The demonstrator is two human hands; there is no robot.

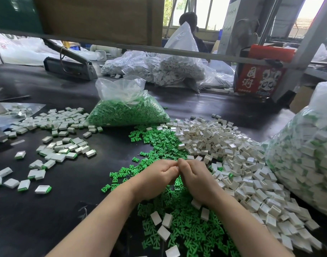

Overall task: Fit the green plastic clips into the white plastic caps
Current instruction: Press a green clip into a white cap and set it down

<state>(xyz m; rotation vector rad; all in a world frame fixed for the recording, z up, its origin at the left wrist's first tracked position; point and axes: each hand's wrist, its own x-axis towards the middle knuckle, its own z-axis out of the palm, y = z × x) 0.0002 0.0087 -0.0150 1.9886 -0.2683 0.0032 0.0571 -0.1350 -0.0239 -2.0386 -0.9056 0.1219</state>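
My left hand [157, 176] and my right hand [194, 178] meet fingertip to fingertip above a loose pile of green plastic clips [186, 225]. Both hands are curled shut around something small; what sits between the fingers is hidden. A big heap of white plastic caps [238, 164] lies just right of my hands. Fitted caps with green edges [57, 149] are scattered over the dark table to the left.
An open bag of green clips [127, 114] stands behind the pile. A large bag of fitted caps [307, 160] fills the right edge. Bags of white caps [177, 69], a red carton [259, 78] and a grey sealing machine [70, 65] sit at the back. A person sits beyond.
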